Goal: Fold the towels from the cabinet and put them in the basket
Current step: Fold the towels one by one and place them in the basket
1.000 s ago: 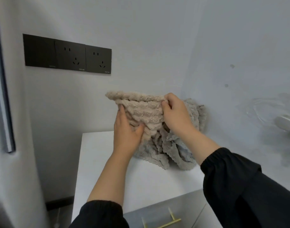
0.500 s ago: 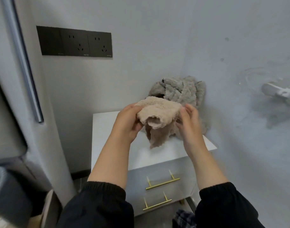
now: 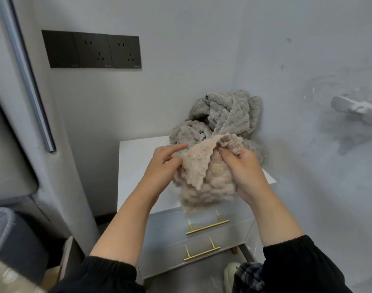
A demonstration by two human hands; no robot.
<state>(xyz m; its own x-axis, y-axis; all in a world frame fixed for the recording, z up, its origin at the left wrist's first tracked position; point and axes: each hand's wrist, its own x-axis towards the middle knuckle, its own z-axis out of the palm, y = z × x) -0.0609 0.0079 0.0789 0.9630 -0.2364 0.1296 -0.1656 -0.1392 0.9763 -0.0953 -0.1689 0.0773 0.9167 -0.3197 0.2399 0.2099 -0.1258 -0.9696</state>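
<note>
Partly hidden is the lower side of the grey towels (image 3: pixel 223 117), a loose pile at the back right corner of the cabinet (image 3: pixel 136 166) top, against the wall; the beige towel (image 3: pixel 204 178) covers it in front. This beige towel is held in the air over the front edge of the cabinet, bunched, and its lower end hangs before the upper drawer (image 3: pixel 166 225). The left hand (image 3: pixel 162 166) holds its left edge, with the index finger stretched out; the other fingertips are lost at the fold. The right hand (image 3: pixel 244 172) grasps the upper right corner with curled fingers. At the bottom left a grey container (image 3: pixel 11 240) is blurred and cut by the frame edge. Half a second ago the right hand lay beside the towel with straight fingers; now it has closed on the corner.
</note>
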